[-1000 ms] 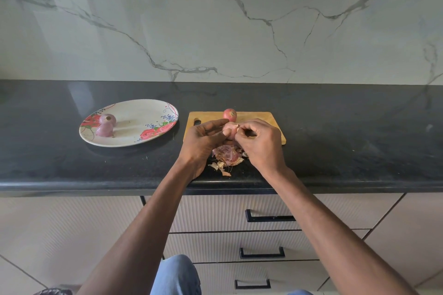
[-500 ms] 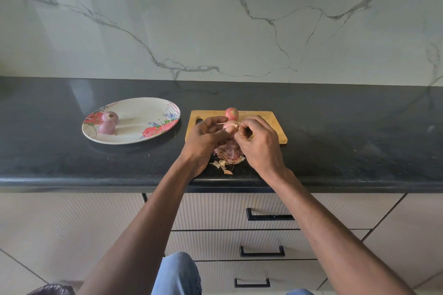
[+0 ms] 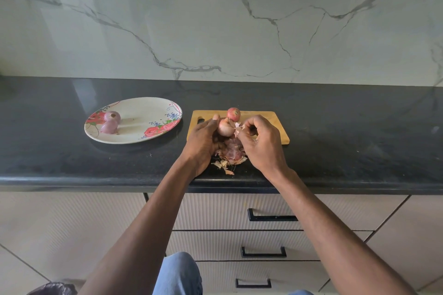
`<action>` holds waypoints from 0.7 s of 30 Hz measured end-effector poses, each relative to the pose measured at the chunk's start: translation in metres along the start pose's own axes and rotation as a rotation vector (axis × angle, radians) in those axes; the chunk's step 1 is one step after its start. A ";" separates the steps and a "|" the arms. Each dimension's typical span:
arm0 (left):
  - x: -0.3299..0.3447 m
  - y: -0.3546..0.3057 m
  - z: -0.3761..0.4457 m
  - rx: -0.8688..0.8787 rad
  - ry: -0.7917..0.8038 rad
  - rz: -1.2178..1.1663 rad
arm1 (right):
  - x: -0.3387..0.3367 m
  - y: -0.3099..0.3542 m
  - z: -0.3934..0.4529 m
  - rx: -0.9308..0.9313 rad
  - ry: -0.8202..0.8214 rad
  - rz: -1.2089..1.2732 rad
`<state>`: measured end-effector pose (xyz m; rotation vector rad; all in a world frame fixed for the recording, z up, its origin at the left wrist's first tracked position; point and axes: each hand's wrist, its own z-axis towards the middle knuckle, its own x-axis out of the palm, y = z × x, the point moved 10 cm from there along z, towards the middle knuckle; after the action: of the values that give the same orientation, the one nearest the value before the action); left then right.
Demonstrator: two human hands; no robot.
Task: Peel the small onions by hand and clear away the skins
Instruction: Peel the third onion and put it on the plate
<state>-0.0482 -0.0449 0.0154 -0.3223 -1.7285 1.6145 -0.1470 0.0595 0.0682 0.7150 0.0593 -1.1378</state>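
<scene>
Along a marble-veined wall runs the black countertop [image 3: 335, 132], drawers below. Four onions: two peeled on the floral plate [image 3: 134, 136], one unpeeled onion [image 3: 233, 114] on the wooden board [image 3: 275, 127], one half-peeled onion [image 3: 225, 127] gripped by the left hand [image 3: 202, 143]. The right hand [image 3: 260, 141] pinches a skin flake [image 3: 239, 128] (skins pile [image 3: 230, 153] beneath).

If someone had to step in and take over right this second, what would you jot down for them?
Left hand grips a small pink onion over the wooden cutting board.
Right hand pinches a strip of papery skin coming off it.
Done: two peeled purple onions sit on the floral oval plate.
Left: finish this onion, peel the reddish unpeeled onion at the board's far edge, then clear the heap of loose skins near the black counter's front edge.
</scene>
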 end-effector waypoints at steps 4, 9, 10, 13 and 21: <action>0.002 -0.004 -0.003 0.005 0.011 0.000 | 0.002 0.001 -0.001 0.003 0.018 0.034; 0.004 -0.004 -0.005 -0.002 0.042 -0.024 | -0.005 0.002 -0.001 0.001 -0.033 0.011; 0.004 -0.005 -0.005 -0.002 0.044 -0.031 | -0.007 0.001 -0.001 0.008 -0.051 -0.002; 0.004 -0.006 -0.006 -0.006 0.036 -0.048 | -0.011 0.000 -0.002 0.027 -0.099 -0.068; -0.001 -0.006 -0.005 -0.001 -0.014 -0.090 | -0.006 -0.001 0.003 0.021 -0.029 0.000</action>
<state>-0.0421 -0.0426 0.0206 -0.2307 -1.7302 1.5547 -0.1512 0.0628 0.0724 0.7166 0.0226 -1.1500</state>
